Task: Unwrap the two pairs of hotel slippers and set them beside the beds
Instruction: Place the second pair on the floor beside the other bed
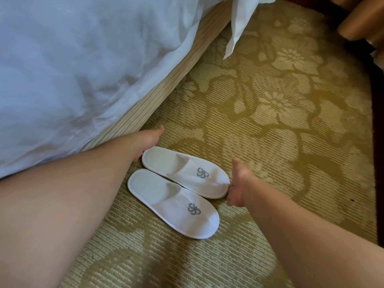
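A pair of white hotel slippers with grey flower logos lies unwrapped, side by side, on the carpet beside the bed [158, 96]. The far slipper [182, 171] is nearer the bed base and the near slipper [172, 202] lies just in front of it. My left hand [148, 140] touches the heel of the far slipper, thumb spread up toward the bed base. My right hand [236, 183] touches the toe of the same slipper with its fingertips. No wrapper or second pair is in view.
The bed's white duvet [72, 69] hangs over the ribbed base on the left. A white sheet corner [239, 28] hangs down at the top. Patterned green-gold carpet [291, 121] spreads to the right, with dark wooden furniture [361, 21] at the top right.
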A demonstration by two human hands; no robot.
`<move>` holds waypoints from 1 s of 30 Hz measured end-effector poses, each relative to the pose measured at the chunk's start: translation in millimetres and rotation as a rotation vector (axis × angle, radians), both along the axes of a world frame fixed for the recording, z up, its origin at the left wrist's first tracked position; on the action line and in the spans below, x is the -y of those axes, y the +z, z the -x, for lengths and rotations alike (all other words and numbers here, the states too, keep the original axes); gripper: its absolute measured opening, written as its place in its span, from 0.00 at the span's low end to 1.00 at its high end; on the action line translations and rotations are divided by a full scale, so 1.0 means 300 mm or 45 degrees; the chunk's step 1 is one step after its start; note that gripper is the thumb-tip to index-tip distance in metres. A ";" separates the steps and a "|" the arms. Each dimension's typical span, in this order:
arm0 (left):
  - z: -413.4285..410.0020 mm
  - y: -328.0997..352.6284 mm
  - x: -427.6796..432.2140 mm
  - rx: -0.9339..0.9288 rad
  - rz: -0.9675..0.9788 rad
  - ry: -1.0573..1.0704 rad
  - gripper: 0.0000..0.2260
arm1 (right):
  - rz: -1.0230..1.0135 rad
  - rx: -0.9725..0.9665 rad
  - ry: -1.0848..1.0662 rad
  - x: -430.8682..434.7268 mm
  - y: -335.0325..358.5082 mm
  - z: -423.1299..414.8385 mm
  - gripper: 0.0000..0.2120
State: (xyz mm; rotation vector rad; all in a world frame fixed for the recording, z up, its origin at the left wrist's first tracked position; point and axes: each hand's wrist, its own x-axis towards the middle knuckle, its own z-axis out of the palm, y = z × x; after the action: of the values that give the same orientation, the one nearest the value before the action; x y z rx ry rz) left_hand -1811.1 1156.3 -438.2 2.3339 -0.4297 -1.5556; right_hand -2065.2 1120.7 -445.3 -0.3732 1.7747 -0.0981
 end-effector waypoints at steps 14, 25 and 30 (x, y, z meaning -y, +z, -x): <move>0.007 0.012 0.001 0.058 -0.049 -0.064 0.36 | 0.015 0.021 0.024 -0.006 0.002 -0.008 0.41; 0.033 0.051 -0.055 0.264 -0.312 -0.319 0.42 | -0.035 -0.022 0.061 -0.125 0.017 0.063 0.46; 0.018 0.041 -0.097 0.133 -0.443 -0.328 0.48 | -0.100 0.020 0.066 -0.239 0.017 0.066 0.44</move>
State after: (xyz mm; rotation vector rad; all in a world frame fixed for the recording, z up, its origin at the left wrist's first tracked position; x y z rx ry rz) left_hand -1816.5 1185.5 -425.9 2.7229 -0.5397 -1.7482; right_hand -2084.9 1192.3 -440.2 -0.3602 1.7464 0.0049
